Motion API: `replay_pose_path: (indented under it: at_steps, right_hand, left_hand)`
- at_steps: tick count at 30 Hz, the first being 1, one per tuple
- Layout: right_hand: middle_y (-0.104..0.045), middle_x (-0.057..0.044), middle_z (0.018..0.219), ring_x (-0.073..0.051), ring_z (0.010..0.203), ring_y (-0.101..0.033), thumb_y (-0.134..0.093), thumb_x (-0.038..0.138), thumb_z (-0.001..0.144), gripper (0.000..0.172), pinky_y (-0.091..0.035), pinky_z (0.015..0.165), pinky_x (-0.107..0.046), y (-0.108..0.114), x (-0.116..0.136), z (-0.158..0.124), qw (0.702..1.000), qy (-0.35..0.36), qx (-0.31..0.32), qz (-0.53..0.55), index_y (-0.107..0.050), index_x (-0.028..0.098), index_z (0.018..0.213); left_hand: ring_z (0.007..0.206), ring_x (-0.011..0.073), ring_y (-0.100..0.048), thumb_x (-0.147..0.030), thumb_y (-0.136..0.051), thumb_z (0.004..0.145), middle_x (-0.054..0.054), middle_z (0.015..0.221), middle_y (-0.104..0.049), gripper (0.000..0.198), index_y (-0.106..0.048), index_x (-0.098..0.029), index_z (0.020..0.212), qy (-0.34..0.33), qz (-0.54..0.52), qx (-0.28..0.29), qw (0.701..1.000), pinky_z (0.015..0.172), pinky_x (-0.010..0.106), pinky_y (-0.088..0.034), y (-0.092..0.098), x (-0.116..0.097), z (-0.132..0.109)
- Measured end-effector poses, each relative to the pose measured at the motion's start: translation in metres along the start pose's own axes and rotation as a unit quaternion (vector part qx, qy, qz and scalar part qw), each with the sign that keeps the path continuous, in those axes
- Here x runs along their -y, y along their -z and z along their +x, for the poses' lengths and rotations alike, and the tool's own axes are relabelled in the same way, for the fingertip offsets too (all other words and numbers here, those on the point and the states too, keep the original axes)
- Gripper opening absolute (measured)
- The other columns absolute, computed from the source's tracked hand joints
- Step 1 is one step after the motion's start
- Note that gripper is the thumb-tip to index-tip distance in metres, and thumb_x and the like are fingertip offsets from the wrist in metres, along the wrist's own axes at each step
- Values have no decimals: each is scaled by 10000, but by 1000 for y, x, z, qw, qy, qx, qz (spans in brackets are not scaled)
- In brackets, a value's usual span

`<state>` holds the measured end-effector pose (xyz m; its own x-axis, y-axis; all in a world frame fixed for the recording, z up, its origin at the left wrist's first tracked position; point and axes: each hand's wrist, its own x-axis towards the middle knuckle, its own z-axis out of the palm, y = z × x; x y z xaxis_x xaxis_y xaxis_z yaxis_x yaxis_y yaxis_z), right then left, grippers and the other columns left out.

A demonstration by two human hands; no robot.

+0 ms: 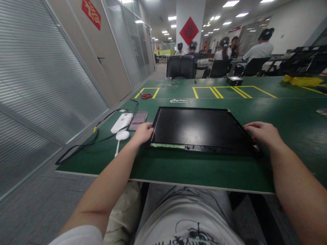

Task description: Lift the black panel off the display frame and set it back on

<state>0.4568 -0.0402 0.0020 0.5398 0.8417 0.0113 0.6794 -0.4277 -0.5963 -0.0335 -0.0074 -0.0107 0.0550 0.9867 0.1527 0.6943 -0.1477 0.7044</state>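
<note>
A dark display panel point(196, 127) in a thin black frame lies face up before me, flat or nearly so. Along its near edge runs a strip point(167, 146), green at the left and black further right. My left hand point(144, 132) is closed on the panel's left edge, with the fingertips partly hidden by the frame. At the right edge my right hand point(263, 133) has its fingers bent in against the frame; their tips are partly out of sight. Whether the panel rests fully on the green table point(204, 173) I cannot tell.
Left of the panel lie a phone point(138, 120), a white device point(121, 123), a round white piece point(122, 135) and a black cable point(98, 139). Red-handled scissors point(146, 96), small white parts point(178, 100) and a clear cup point(168, 81) are further back. People sit beyond.
</note>
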Motion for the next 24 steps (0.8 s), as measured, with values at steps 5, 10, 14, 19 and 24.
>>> replay_pose_path:
  at_steps: [5, 10, 14, 19, 24]
  right_hand:
    - [-701, -30, 676, -155, 507, -590, -643, 328, 734, 227, -495, 595, -295, -2, -5, 6, 1000, 10, -23, -15, -788, 213, 866]
    - [-724, -41, 742, -164, 539, -600, -651, 343, 730, 220, -496, 613, -311, -1, -10, 9, 999, 19, -35, -33, -789, 221, 852]
    - [-725, -41, 756, -161, 542, -603, -636, 344, 756, 261, -497, 613, -305, -1, -10, 9, 999, 4, -20, -32, -796, 217, 919]
    - [-726, -33, 786, -159, 579, -612, -638, 335, 782, 251, -495, 648, -299, 0, -6, 5, 999, 1, -19, -46, -799, 219, 935]
    - [-730, -39, 794, -156, 564, -604, -639, 334, 781, 251, -500, 644, -303, 1, -6, 5, 999, -4, -15, -40, -801, 214, 931]
  left_hand:
    - [830, 227, -746, -210, -705, 806, 64, 943, -808, 362, -781, -178, 1158, 140, -226, -53, 962, 831, 335, -587, -5, -12, -5]
    - [572, 147, -680, -122, -692, 849, 54, 777, -780, 460, -708, -151, 1307, 227, -352, -35, 908, 605, 259, -573, -8, -29, -10]
    - [504, 127, -656, -63, -606, 901, 53, 732, -767, 518, -622, -134, 1414, 252, -418, -29, 872, 569, 246, -580, -7, -41, -13]
    - [498, 129, -660, -55, -614, 908, 41, 703, -757, 520, -615, -140, 1420, 265, -458, -41, 848, 542, 233, -578, -6, -47, -15]
    - [500, 125, -663, -50, -600, 920, 26, 659, -733, 502, -610, -129, 1416, 270, -474, -45, 837, 497, 206, -557, -7, -47, -15]
